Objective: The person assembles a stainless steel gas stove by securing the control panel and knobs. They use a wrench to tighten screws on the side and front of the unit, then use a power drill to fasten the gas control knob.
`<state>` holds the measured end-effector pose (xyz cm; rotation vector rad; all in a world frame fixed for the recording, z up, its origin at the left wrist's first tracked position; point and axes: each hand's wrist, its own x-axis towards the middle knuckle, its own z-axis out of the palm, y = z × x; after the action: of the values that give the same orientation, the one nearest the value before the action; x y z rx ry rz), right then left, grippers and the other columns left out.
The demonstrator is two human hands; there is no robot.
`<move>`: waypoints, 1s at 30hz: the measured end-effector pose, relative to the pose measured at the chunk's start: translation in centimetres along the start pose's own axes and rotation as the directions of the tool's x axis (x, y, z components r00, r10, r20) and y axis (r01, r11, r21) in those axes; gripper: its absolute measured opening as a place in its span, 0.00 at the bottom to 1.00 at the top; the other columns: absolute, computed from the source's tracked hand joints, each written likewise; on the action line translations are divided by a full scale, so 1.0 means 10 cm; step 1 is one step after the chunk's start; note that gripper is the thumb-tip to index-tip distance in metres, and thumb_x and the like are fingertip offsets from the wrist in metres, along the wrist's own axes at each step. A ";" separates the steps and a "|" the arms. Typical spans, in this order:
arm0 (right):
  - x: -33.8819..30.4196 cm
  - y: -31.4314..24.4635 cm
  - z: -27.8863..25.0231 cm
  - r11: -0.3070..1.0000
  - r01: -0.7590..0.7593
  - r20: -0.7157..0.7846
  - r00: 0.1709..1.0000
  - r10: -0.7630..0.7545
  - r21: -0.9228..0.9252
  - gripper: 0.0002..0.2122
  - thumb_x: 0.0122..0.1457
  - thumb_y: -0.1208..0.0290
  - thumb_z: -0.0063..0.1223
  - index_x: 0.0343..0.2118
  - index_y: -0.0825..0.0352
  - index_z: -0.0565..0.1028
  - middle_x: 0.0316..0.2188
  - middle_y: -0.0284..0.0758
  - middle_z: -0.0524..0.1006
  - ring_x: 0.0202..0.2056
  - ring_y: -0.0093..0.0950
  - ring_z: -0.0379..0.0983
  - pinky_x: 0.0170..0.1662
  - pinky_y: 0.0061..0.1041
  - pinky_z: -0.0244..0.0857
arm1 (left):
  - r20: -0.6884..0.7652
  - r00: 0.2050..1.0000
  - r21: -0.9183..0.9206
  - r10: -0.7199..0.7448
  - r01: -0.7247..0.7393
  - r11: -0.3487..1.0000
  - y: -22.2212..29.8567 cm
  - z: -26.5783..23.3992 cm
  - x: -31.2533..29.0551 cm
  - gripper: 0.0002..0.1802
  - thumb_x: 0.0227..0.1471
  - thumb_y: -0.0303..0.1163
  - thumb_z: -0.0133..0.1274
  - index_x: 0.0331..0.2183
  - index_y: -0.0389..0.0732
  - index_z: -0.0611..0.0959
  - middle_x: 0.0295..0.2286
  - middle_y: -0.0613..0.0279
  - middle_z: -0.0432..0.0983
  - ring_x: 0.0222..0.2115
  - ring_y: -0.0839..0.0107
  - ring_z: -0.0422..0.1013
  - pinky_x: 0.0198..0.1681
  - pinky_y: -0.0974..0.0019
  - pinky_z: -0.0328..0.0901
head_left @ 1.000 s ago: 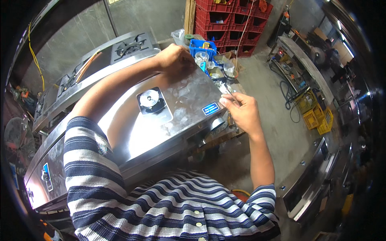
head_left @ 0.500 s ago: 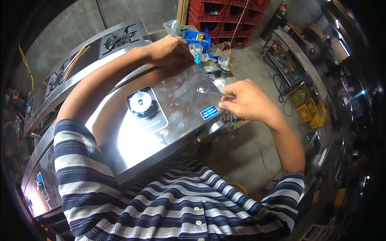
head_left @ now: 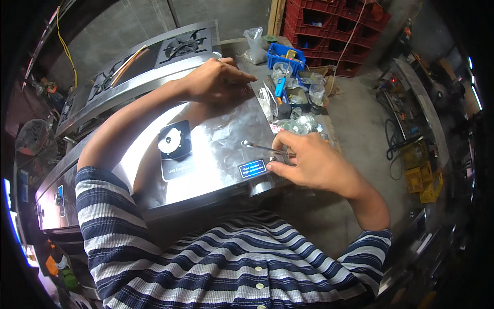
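A shiny stainless steel panel [head_left: 226,129] of a gas stove lies across in front of me. It carries a round metal knob [head_left: 170,139] on a dark square plate and a small blue label [head_left: 252,168]. My left hand [head_left: 218,80] is at the panel's far edge, index finger stretched out to the right, the other fingers bent; I see nothing held in it. Above the near right corner, my right hand [head_left: 314,159] pinches a slim metal rod-like tool [head_left: 262,148], whose shiny end points left over the panel. A cylindrical metal fitting [head_left: 262,187] sticks out below the label.
Behind the panel stands a stove top with black burner grates [head_left: 182,46]. To the right, a bench holds a blue bin [head_left: 284,57], a blue-handled tool [head_left: 280,87], plastic bags [head_left: 254,46] and small containers. Red crates [head_left: 329,33] are stacked behind; yellow crates [head_left: 423,181] sit on the floor.
My view has shifted, showing more of the bench. My left index finger has stretched out from the bent hand. My right hand still holds the metal tool, now nearer the panel's front corner.
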<state>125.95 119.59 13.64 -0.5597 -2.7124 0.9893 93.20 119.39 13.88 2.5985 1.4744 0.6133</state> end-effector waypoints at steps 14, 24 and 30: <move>0.54 0.78 -0.28 0.949 0.049 -0.250 0.968 0.032 0.312 0.14 0.72 0.61 0.52 0.42 0.70 0.77 0.21 0.28 0.70 0.24 0.19 0.64 0.31 0.27 0.62 | 0.009 0.975 -0.118 -0.223 0.223 0.968 0.17 -0.01 0.05 0.31 0.51 0.30 0.68 0.57 0.40 0.79 0.39 0.59 0.87 0.41 0.64 0.83 0.47 0.59 0.74; 1.04 1.02 -0.26 0.972 0.236 -0.304 0.925 -0.229 -0.016 0.10 0.65 0.67 0.53 0.40 0.69 0.80 0.27 0.47 0.81 0.32 0.47 0.80 0.40 0.42 0.72 | 0.018 0.937 -0.244 -0.349 0.342 0.907 0.17 0.03 0.03 0.29 0.51 0.30 0.70 0.55 0.38 0.80 0.37 0.59 0.88 0.43 0.67 0.83 0.52 0.61 0.73; 1.29 0.96 -0.52 0.980 0.199 -0.060 0.978 -0.199 0.006 0.11 0.63 0.66 0.54 0.40 0.69 0.80 0.27 0.46 0.81 0.31 0.45 0.80 0.38 0.41 0.70 | -0.079 0.941 -0.237 -0.329 0.303 0.923 0.11 0.06 -0.05 0.25 0.51 0.27 0.67 0.51 0.36 0.81 0.37 0.57 0.87 0.42 0.67 0.83 0.52 0.59 0.73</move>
<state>118.57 134.68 12.02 -0.3020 -2.6454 0.9212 94.06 118.43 13.52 2.1280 1.7022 0.8445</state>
